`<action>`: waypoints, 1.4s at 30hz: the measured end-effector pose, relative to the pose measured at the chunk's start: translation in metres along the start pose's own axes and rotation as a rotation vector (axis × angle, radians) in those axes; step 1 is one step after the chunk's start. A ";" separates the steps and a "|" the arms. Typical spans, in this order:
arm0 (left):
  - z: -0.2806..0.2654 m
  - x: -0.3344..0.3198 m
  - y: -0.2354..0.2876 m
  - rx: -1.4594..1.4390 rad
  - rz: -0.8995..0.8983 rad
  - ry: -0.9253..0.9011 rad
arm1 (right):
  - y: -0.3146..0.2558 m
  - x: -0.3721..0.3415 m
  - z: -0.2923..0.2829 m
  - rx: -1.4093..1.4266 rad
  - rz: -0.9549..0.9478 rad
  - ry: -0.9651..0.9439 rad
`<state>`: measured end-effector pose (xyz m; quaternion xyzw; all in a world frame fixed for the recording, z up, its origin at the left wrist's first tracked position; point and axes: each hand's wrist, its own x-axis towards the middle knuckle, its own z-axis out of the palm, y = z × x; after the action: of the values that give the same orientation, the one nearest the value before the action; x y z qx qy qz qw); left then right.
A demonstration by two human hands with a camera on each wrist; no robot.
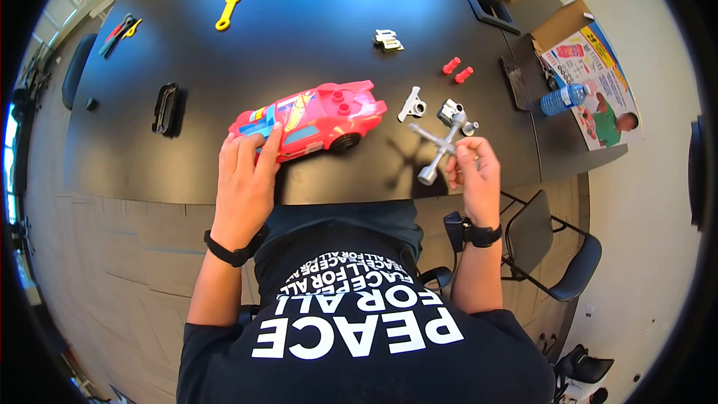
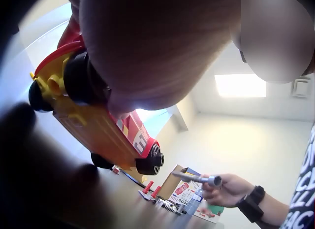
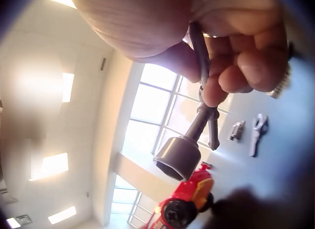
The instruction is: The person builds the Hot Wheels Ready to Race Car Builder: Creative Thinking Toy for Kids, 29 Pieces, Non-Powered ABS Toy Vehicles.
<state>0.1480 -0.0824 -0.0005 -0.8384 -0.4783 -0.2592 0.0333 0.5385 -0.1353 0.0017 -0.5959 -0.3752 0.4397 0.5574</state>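
A red toy car point(image 1: 323, 114) with blue windows and black wheels is at the table's near edge. My left hand point(image 1: 245, 187) grips its left end, with fingers over the top. In the left wrist view the car is tilted, so its yellow underside point(image 2: 93, 130) shows. My right hand point(image 1: 479, 172) pinches a grey four-way lug wrench point(image 1: 446, 148) by one arm, raised over the table to the right of the car. A hollow socket end point(image 3: 178, 157) of the wrench faces the right wrist camera.
Grey and white toy parts point(image 1: 411, 105) lie right of the car, with red pegs point(image 1: 458, 71) beyond. A yellow wrench point(image 1: 229, 11) and a black tray-like part point(image 1: 165, 108) lie leftward. A water bottle point(image 1: 562, 99) and an open printed box point(image 1: 598, 82) stand at the right.
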 end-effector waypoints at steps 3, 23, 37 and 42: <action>0.012 -0.003 -0.006 -0.053 -0.009 0.001 | 0.026 -0.005 -0.006 -0.089 0.024 -0.025; -0.021 0.037 0.004 -0.058 -0.015 -0.203 | 0.006 0.061 0.029 -0.981 -0.681 0.034; -0.009 0.036 -0.014 -0.963 -0.402 -0.090 | -0.017 0.115 0.062 -0.635 -0.520 -0.233; 0.024 0.011 -0.001 -1.850 -0.482 0.149 | -0.039 0.045 0.106 0.045 -0.295 -0.474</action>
<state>0.1618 -0.0661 -0.0162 -0.3931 -0.2405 -0.5867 -0.6660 0.4553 -0.0537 0.0364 -0.4028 -0.5680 0.4892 0.5253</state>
